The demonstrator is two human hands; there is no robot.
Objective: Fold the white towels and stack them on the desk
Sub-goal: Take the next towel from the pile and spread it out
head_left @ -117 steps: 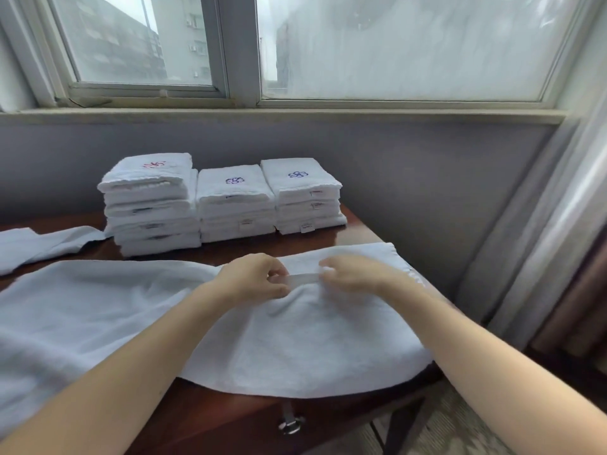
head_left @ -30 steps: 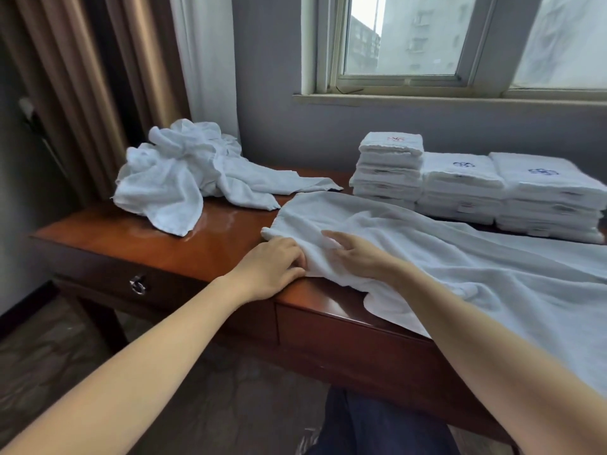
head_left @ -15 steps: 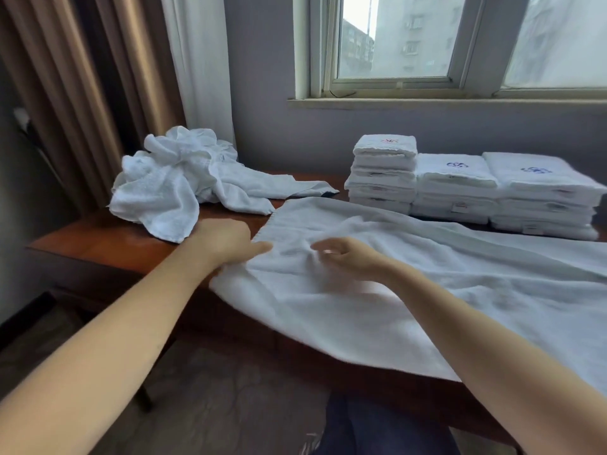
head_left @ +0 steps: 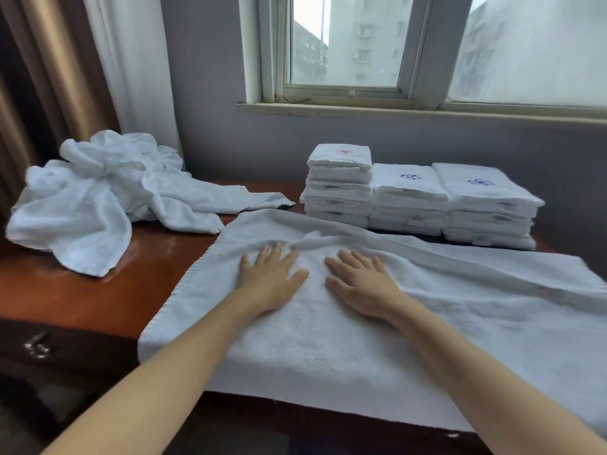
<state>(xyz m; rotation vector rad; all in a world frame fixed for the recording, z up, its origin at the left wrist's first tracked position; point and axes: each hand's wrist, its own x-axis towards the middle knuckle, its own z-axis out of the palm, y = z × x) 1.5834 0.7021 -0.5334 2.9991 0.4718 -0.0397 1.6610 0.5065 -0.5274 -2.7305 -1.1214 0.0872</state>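
Note:
A large white towel [head_left: 328, 349] lies spread across the brown wooden desk [head_left: 98, 297], its near edge hanging over the front. My left hand [head_left: 267, 279] and my right hand [head_left: 359, 284] rest flat on it side by side, fingers straight, palms down, near a ridge of wrinkles at the towel's far edge. Behind the towel stand three stacks of folded white towels [head_left: 417, 200] with embroidered marks on top. A heap of unfolded white towels [head_left: 95, 195] sits at the desk's left rear.
A grey wall and a window [head_left: 427, 47] rise behind the desk. Curtains [head_left: 65, 70] hang at the left. A drawer handle [head_left: 36, 348] shows on the desk front at the lower left. Bare wood lies between the heap and the spread towel.
Both hands have let go of the towel's left edge and moved inward, and now lie flat on it. The towel sits flatter on the desk, and my view has shifted closer.

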